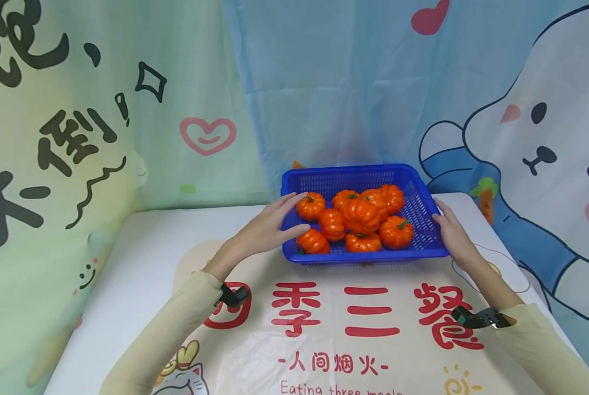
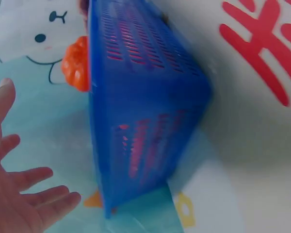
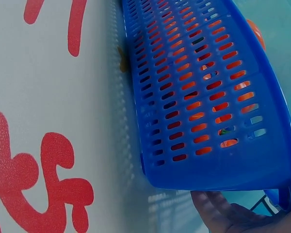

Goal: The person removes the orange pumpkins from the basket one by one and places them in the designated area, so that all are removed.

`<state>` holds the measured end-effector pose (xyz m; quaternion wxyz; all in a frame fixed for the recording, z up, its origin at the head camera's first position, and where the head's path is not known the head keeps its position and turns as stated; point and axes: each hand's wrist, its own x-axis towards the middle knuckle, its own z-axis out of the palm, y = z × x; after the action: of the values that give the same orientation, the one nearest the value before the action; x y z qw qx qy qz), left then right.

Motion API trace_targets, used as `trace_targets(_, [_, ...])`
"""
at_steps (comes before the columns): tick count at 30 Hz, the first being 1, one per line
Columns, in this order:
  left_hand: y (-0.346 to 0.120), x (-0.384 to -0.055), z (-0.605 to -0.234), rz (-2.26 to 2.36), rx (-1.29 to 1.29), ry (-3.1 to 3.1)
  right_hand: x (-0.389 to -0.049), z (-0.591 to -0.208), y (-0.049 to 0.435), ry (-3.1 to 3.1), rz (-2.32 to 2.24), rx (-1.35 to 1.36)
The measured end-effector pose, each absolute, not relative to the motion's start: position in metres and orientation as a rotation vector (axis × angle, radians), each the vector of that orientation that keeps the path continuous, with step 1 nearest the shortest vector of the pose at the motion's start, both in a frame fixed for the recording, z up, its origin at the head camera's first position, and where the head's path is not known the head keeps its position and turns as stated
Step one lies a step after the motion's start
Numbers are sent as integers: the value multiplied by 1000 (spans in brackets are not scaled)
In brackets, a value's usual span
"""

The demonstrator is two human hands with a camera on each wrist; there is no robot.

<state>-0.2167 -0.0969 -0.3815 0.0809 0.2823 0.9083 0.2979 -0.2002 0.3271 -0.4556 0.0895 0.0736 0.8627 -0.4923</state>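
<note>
A blue plastic basket point(image 1: 368, 258) with slotted walls stands near the back of the table, holding several small glossy orange pumpkins point(image 1: 396, 232), some with green stems. My right hand point(image 1: 453, 233) grips the basket's right end; in the right wrist view its fingers point(image 3: 223, 213) lie against that end, partly hidden by the wall. At the opposite end, my left hand point(image 1: 270, 225) overlaps the rim in the head view. Seen from the left wrist, its fingers point(image 2: 34, 178) are spread and stand apart from the basket wall point(image 2: 145, 97), holding nothing.
A white table point(image 1: 148, 258) carries a printed cover with large red characters point(image 1: 371, 310). Behind the basket hangs a patterned curtain point(image 1: 319, 82). A thin cord point(image 1: 494, 248) lies on the table's right side, close to my right forearm.
</note>
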Motion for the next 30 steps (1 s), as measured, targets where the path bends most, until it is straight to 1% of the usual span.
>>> trace_targets(7, [-59, -231, -369, 870, 875, 2672, -201, -458, 330, 2538, -1486, 212])
trace_targets(19, [7, -262, -369, 821, 831, 2512, -202, -459, 329, 2548, -1492, 208])
trace_targets(24, [27, -271, -374, 760, 818, 2491, -201, -458, 328, 2557, -1502, 189])
trace_targets(30, [40, -272, -378, 662, 831, 2525, -200, -457, 329, 2553, -1510, 189])
